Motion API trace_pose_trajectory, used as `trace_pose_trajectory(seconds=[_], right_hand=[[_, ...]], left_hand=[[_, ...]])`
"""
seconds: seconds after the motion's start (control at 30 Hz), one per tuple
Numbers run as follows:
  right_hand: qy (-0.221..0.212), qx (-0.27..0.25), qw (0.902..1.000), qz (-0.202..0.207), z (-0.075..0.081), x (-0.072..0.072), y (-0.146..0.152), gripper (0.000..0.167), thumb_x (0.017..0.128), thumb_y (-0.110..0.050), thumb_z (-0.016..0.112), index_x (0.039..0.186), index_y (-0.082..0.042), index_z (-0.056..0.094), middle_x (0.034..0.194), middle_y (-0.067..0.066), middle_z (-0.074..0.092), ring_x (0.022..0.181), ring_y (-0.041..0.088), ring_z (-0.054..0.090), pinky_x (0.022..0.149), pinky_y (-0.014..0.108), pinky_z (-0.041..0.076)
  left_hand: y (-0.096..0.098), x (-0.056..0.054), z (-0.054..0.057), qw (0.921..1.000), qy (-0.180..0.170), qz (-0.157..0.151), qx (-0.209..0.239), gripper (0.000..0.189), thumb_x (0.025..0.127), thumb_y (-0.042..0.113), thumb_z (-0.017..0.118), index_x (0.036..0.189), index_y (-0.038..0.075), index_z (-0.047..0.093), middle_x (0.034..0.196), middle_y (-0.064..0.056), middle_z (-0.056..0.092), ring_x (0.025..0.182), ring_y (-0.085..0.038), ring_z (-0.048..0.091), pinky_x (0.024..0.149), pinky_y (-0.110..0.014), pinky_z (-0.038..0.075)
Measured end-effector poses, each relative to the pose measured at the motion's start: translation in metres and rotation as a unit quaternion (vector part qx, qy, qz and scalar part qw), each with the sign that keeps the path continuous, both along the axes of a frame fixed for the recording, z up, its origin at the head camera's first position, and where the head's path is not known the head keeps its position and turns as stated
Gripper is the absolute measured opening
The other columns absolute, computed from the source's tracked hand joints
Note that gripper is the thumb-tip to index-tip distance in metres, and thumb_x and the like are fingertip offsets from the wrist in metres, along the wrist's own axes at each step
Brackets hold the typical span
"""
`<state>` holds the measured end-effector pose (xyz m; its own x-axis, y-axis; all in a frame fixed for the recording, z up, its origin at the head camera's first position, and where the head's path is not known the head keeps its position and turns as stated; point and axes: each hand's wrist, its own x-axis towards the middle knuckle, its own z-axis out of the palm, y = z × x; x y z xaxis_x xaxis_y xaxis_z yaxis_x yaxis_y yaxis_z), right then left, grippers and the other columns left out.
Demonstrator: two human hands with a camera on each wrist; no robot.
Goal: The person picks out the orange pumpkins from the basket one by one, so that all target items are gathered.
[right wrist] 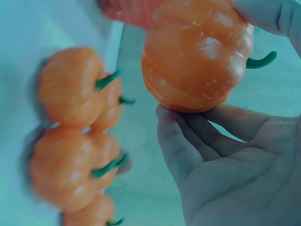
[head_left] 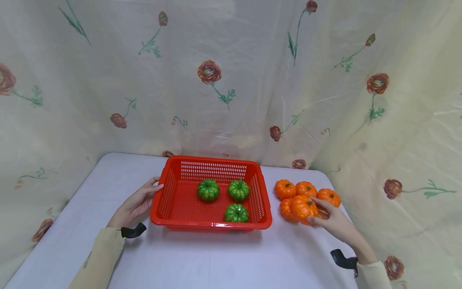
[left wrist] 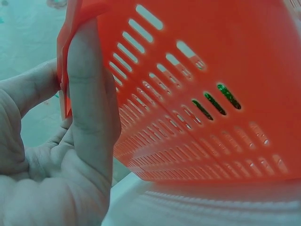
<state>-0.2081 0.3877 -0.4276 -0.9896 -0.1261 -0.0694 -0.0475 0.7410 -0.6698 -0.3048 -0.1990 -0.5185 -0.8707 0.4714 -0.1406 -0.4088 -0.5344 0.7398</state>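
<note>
A red plastic basket with slotted walls stands on the table and holds three small green pumpkins. At its left end, my left hand grips the rim; in the left wrist view, fingers and thumb lie on both sides of the basket's edge. To the right of the basket, my right hand pinches an orange pumpkin between thumb and fingertips. The right wrist view shows this pumpkin raised off the table, its green stem pointing toward the palm.
Several other orange pumpkins sit close together on the table right of the basket, partly hidden by the held one. The white-covered table ends at a flower-patterned curtain behind and on both sides.
</note>
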Motion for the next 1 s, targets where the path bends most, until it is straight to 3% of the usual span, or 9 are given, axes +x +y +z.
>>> trace_pose_trajectory(seconds=[0.13,0.3,0.77,1.0], right_hand=[[-0.049,-0.008,0.9981,-0.036,-0.018,0.008,0.018,0.077,0.091,-0.038,0.065,0.147,0.003,0.031,0.147,0.031,0.035,0.13,0.048,0.042,0.095,0.047,0.054],[-0.088,0.021,0.9932,-0.073,-0.039,0.015,0.036,0.082,0.091,-0.043,0.064,0.145,0.008,0.031,0.146,0.035,0.033,0.131,0.05,0.039,0.097,0.05,0.051],[-0.09,0.027,0.9917,-0.088,-0.078,0.017,0.057,0.081,0.089,-0.036,0.068,0.144,0.011,0.03,0.144,0.037,0.034,0.132,0.051,0.036,0.104,0.057,0.042],[-0.102,0.017,0.9903,-0.092,-0.083,0.018,0.057,0.085,0.087,-0.035,0.07,0.145,0.01,0.027,0.146,0.037,0.031,0.134,0.053,0.032,0.106,0.059,0.039]], left_hand=[[0.0,-0.001,-0.001,1.0,0.004,-0.001,-0.003,0.039,0.1,0.013,0.051,0.133,0.021,0.032,0.143,-0.009,0.046,0.12,-0.026,0.06,0.101,-0.04,0.044],[0.001,-0.002,-0.001,0.9999,-0.002,0.006,-0.013,0.042,0.099,0.014,0.053,0.134,0.023,0.031,0.145,-0.009,0.043,0.127,-0.029,0.054,0.103,-0.041,0.043],[0.001,-0.002,0.0,0.9997,0.0,0.009,-0.021,0.04,0.1,0.014,0.051,0.134,0.022,0.031,0.147,-0.009,0.039,0.128,-0.03,0.052,0.102,-0.042,0.042],[0.001,-0.001,0.001,0.9997,-0.003,0.009,-0.022,0.039,0.1,0.014,0.051,0.133,0.023,0.031,0.145,-0.01,0.042,0.125,-0.029,0.056,0.102,-0.042,0.042]])
